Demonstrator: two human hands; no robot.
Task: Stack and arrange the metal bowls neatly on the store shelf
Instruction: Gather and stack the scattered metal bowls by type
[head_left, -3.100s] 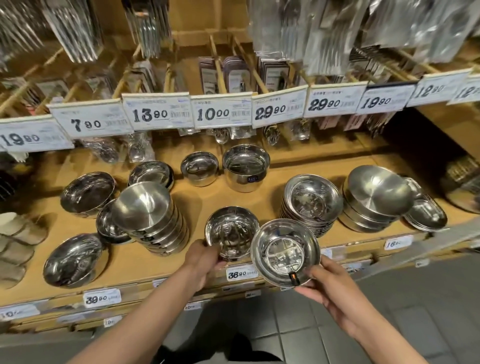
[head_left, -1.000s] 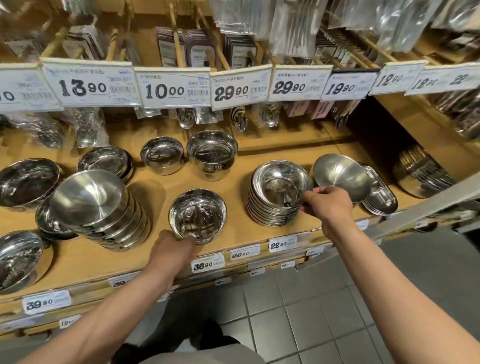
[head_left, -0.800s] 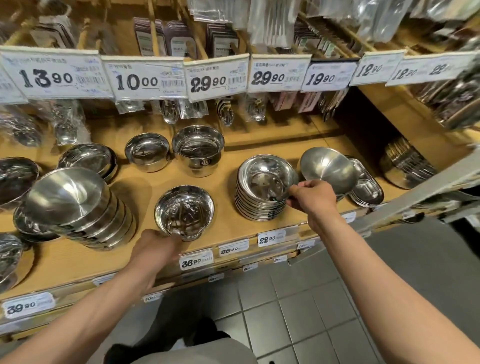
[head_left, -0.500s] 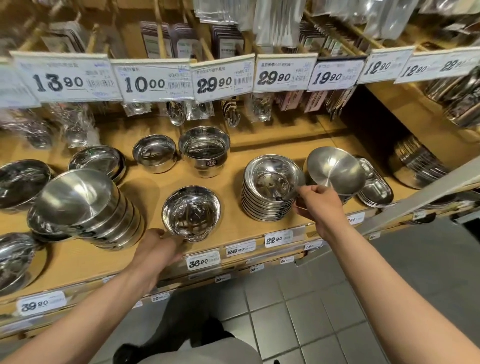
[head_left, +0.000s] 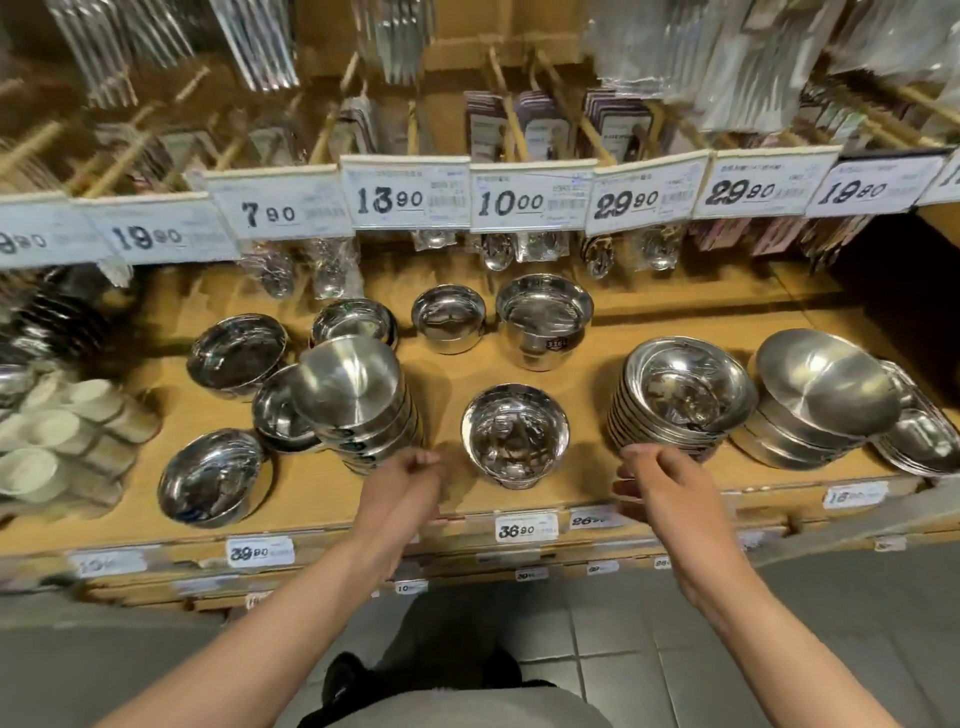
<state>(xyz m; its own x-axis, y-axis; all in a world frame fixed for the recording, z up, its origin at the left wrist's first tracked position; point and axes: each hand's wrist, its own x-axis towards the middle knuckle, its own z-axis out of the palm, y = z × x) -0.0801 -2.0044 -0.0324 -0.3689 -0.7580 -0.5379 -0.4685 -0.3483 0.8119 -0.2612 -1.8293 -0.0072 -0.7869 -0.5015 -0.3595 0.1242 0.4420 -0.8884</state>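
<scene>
A wooden store shelf (head_left: 597, 358) carries many steel bowls. A single deep bowl (head_left: 514, 434) stands near the front edge, between my hands. My left hand (head_left: 405, 486) hovers just left of it, curled into a loose fist with nothing in it. My right hand (head_left: 662, 486) hangs in front of a neat stack of shallow bowls (head_left: 680, 400), fingers half curled and apart, empty. A tilted stack of bowls (head_left: 358, 400) leans behind my left hand. Another stack with a tilted top bowl (head_left: 823, 397) sits at the right.
Loose single bowls (head_left: 236, 356) (head_left: 210, 478) (head_left: 449, 325) (head_left: 543, 319) lie around the shelf. Flat oval dishes (head_left: 924, 441) sit far right, white cups (head_left: 57, 441) far left. Price tags (head_left: 527, 200) and bagged spoons hang above the back.
My right hand has left the shallow-bowl stack and drawn back to the shelf front. My left hand has come off the single bowl's rim. The view has swung left.
</scene>
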